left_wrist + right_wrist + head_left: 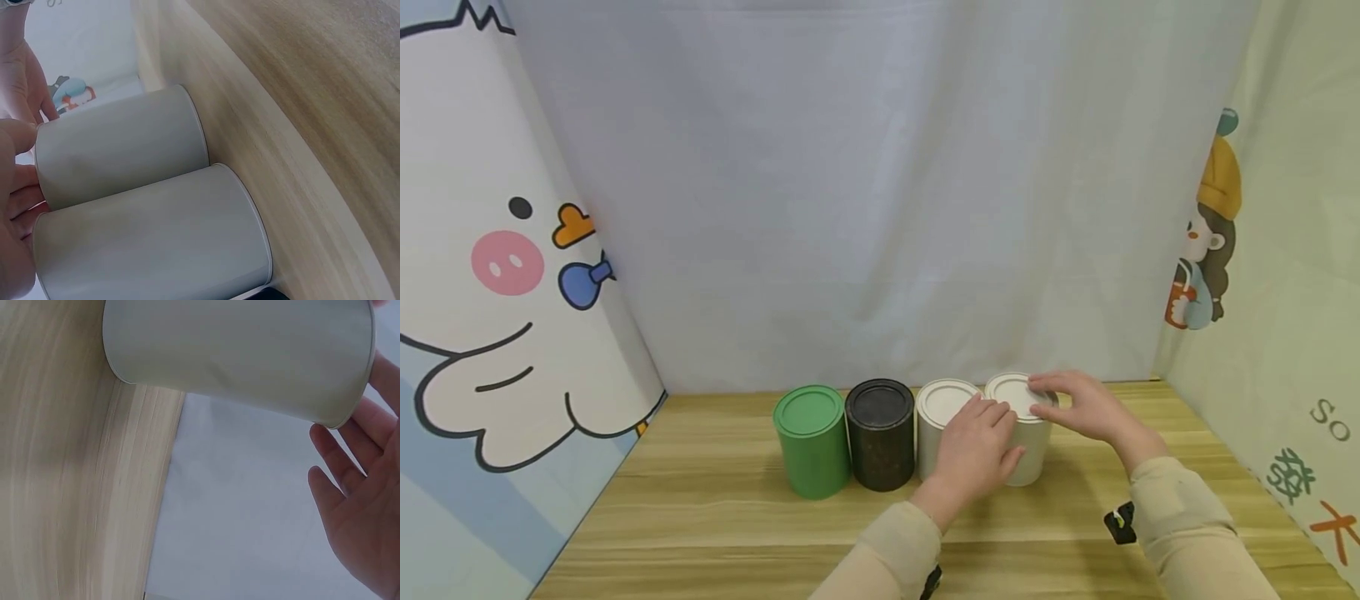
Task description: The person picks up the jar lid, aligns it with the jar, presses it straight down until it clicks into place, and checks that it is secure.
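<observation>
Four cylindrical cans stand upright in a row: a green can (pixel 812 454), a black can (pixel 881 446), a white can (pixel 929 442) and another white can (pixel 1028 450) at the right end. My left hand (pixel 972 450) lies over the tops of the two white cans, partly hiding them, its fingers extended and its thumb pointing right. At the right-hand white can's top, my right hand (pixel 1086 407) reaches in from the right, with its fingers fairly straight around the rim. The right wrist view shows fingertips by that rim.
The cans stand on a wood-grain table (pixel 715 500), near its back edge. Behind them hangs a pale cloth (pixel 880 208). Printed cartoon panels flank the table on both sides. A small black item (pixel 1122 523) shows beside the right sleeve.
</observation>
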{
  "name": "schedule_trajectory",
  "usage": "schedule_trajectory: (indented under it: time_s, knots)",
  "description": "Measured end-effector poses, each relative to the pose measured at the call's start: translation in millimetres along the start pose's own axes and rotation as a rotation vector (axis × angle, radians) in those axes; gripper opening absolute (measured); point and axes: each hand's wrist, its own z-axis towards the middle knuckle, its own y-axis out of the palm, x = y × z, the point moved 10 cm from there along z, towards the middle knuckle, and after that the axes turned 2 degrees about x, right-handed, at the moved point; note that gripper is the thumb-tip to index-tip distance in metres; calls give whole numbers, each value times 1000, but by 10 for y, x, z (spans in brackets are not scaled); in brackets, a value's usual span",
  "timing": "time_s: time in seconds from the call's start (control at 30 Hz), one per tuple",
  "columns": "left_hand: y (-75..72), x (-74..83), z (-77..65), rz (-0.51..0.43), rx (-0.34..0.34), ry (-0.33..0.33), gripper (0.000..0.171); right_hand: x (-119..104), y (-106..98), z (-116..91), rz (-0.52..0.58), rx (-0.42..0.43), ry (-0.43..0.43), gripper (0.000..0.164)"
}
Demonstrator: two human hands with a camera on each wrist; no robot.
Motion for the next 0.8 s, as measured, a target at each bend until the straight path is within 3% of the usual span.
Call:
schedule_trajectory:
  time_s: [0.3, 0.63, 0.8]
  knots:
    - [-21, -19, 36, -6, -22, 6, 40, 5, -10, -11, 17, 17, -18, 41]
    - [18, -203, 102, 3, -126, -41, 38, -72, 7, -11, -1, 28, -16, 47]
    - [75, -214, 108, -8, -164, -21, 40, -69, 38, -8, 5, 29, -21, 50]
